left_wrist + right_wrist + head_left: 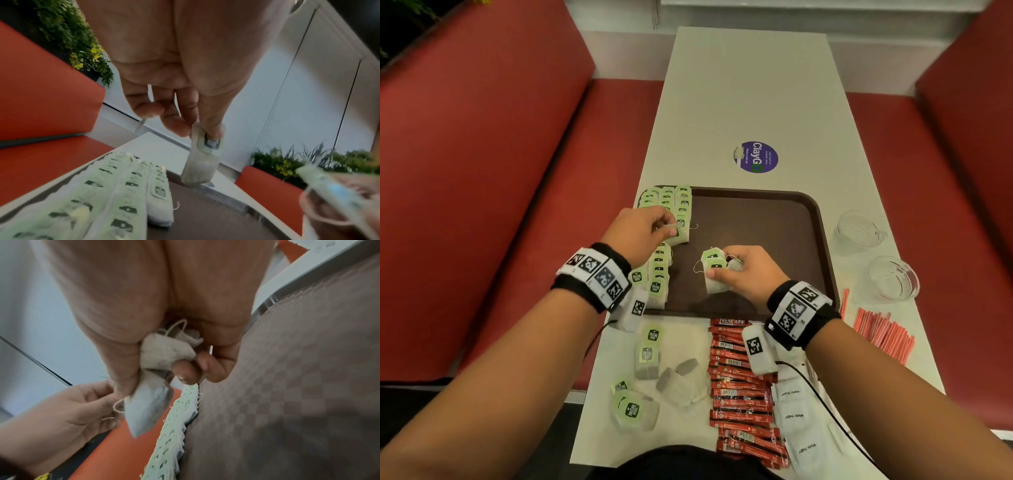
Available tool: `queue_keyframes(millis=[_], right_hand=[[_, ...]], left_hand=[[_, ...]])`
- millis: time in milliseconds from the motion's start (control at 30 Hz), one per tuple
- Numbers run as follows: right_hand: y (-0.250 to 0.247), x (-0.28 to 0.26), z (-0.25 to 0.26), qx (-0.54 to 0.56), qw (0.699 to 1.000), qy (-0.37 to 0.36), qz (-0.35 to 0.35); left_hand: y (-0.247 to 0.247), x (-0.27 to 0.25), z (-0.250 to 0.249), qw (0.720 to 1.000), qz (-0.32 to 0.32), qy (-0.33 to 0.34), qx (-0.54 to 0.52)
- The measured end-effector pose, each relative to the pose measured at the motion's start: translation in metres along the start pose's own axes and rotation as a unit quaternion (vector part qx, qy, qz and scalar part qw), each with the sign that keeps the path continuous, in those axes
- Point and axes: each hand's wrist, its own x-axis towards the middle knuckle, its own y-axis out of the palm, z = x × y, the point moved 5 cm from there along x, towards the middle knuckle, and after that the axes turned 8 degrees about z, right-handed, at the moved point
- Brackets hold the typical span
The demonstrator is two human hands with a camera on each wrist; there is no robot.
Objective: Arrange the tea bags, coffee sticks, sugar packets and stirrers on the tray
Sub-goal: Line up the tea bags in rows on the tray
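A brown tray (774, 219) lies on the white table, with rows of green-tagged tea bags (671, 202) along its left side. My left hand (640, 229) pinches one tea bag (202, 160) by its tag just above the third row (160, 191). My right hand (739, 270) hovers over the tray's middle and grips a small bunch of tea bags (714, 270), seen in the right wrist view as crumpled bags (162, 356) between thumb and fingers. Loose tea bags (647, 356), red coffee sticks (739, 387), white sugar packets (794, 418) and red stirrers (883, 332) lie on the table outside the tray.
Two clear glass cups (858, 231) (893, 277) stand right of the tray. A purple round sticker (756, 157) marks the table beyond it. Red bench seats (482, 171) flank the table on both sides. The tray's right half (784, 246) is bare.
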Motion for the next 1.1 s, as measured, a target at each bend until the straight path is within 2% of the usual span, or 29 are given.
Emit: queue_keyframes(millis=[200, 267, 533, 667, 900, 1033, 1100], right_hand=[[-0.007, -0.004, 0.0, -0.01, 1.0, 0.001, 0.0], [-0.009, -0.006, 0.001, -0.014, 1.0, 0.001, -0.005], [-0.015, -0.015, 0.005, -0.017, 1.0, 0.006, -0.005], [-0.017, -0.014, 0.006, -0.011, 1.0, -0.006, -0.012], [-0.018, -0.007, 0.003, 0.014, 1.0, -0.013, -0.023], [-0.02, -0.005, 0.001, 0.016, 0.999, -0.018, -0.029], [-0.02, -0.004, 0.0, 0.018, 0.999, -0.017, -0.031]], left_hand=[[0.03, 0.062, 0.015, 0.986, 0.122, -0.051, 0.105], [0.038, 0.076, 0.018, 0.98, 0.139, -0.061, 0.129], [0.044, 0.107, 0.025, 0.975, 0.116, -0.098, 0.162], [0.044, 0.11, 0.021, 0.977, 0.061, -0.109, 0.175], [0.066, 0.113, 0.02, 0.956, 0.11, -0.12, 0.243], [0.057, 0.107, 0.014, 0.964, 0.106, -0.108, 0.216], [0.047, 0.099, 0.003, 0.981, 0.088, -0.071, 0.159]])
